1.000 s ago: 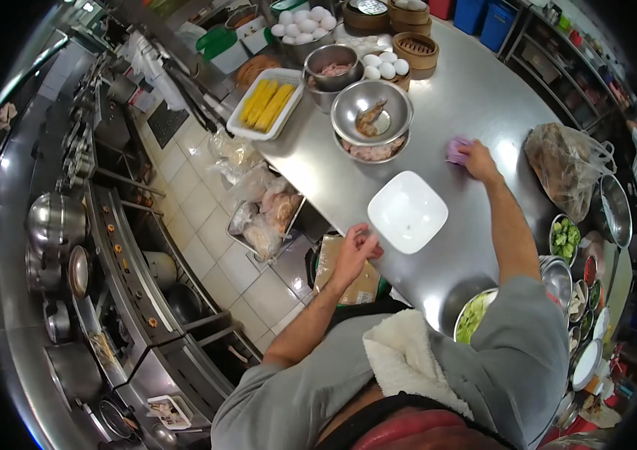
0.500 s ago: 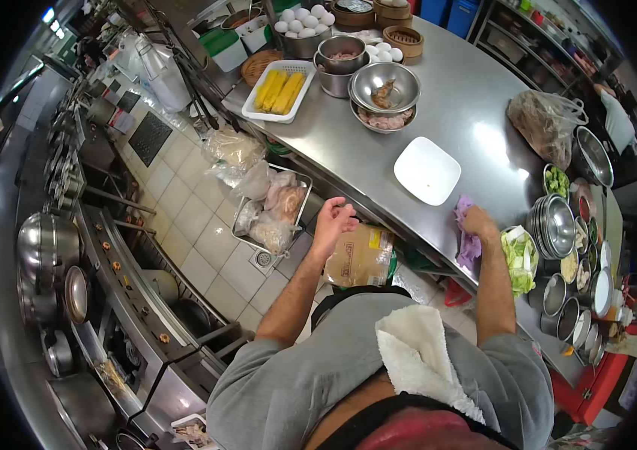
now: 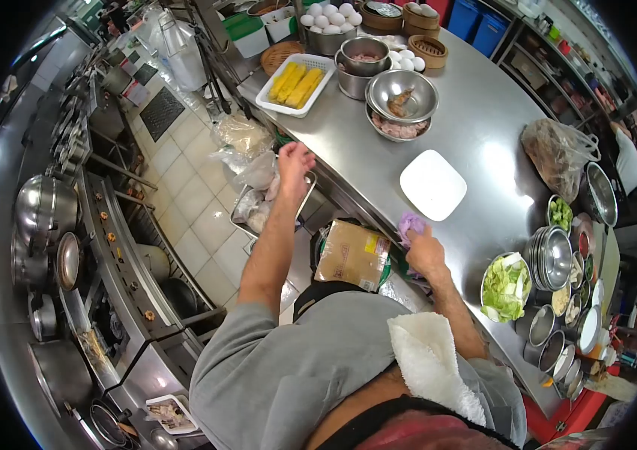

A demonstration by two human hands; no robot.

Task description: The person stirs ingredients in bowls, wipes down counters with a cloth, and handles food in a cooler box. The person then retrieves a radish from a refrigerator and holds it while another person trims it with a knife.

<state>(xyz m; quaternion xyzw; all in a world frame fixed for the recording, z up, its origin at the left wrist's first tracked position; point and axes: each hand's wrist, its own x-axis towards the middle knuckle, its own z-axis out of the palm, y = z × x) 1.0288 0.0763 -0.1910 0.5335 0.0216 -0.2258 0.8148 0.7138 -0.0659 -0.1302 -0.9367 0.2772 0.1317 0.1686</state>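
Presently, head view: right hand (image 3: 425,253) grasps crumpled lilac cloth (image 3: 411,223) at near edge of shiny steel table (image 3: 367,159), seemingly bunched for firm hold | left hand (image 3: 296,160) loosely curled, seemingly empty, perhaps out for balance | versus half-second back: cloth farther from pale-green chopped leaves (image 3: 504,289), left hand farther forward.

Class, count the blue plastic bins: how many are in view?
2. The left blue plastic bin and right blue plastic bin stand side by side beyond the grey steel table, towards the upper right. More may be hidden.
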